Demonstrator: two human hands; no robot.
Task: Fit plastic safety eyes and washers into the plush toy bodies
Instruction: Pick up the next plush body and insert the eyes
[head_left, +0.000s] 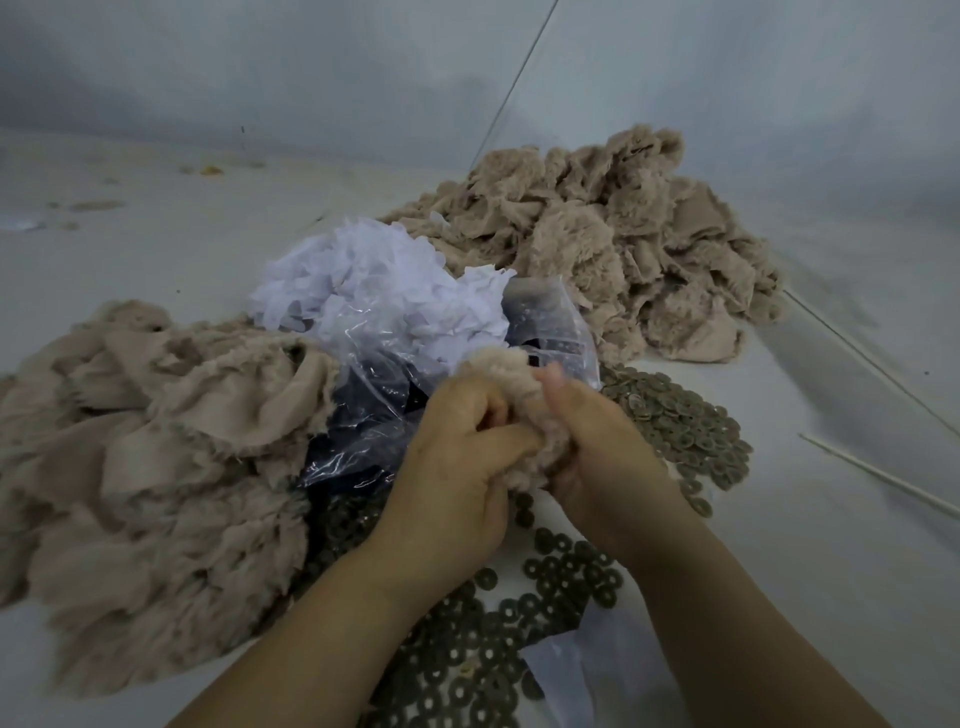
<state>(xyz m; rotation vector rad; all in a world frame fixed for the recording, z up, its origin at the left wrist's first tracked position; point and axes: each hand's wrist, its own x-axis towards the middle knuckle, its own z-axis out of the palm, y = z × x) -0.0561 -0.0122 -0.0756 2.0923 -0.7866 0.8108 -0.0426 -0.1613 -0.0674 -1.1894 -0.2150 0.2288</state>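
Washers (498, 639) litter white floor (831, 519); left hand (457, 457), right hand (597, 441) grip plush body (519, 379).

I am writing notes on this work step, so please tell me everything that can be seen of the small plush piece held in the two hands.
The plush piece is a small, crumpled bit of beige, long-pile furry fabric, like the pieces in the piles around it. It is held above the scattered washers, in front of the clear plastic bag. The left hand grips its left side and the right hand grips its right, with the thumb pressed on top. Most of it is hidden between the hands; no eye or washer on it can be seen.
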